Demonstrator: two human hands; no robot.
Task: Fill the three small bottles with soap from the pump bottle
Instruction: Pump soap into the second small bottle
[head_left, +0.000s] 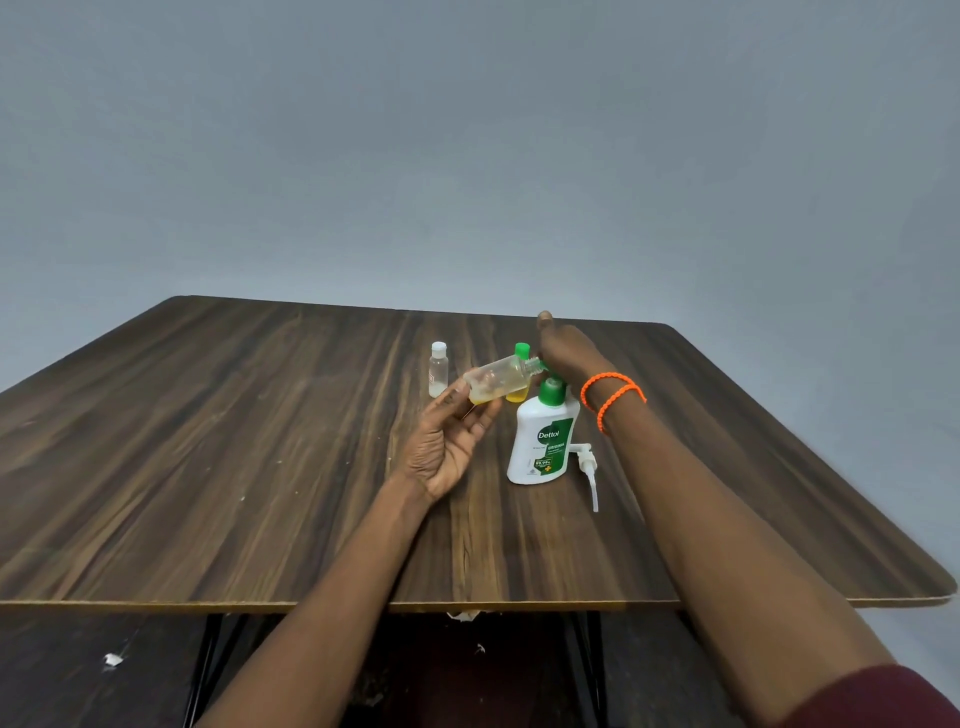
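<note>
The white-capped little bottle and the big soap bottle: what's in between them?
In the head view, the left hand holds a tilted open bottle between the white-capped bottle and the pump bottle.

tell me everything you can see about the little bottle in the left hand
The small clear bottle looks like plastic, uncapped, its threaded neck pointing right toward the right hand. It is tilted almost on its side above the table, with a little yellow soap pooled at its lower left end. The left hand holds it at that base end with its fingertips.

plain, bare indoor room, likely a home or simple workspace: dark wood-grain table (260, 441) on thin black metal legs (205, 670), blank grey wall (467, 130), paper scraps (111, 660) on dark floor.
</note>
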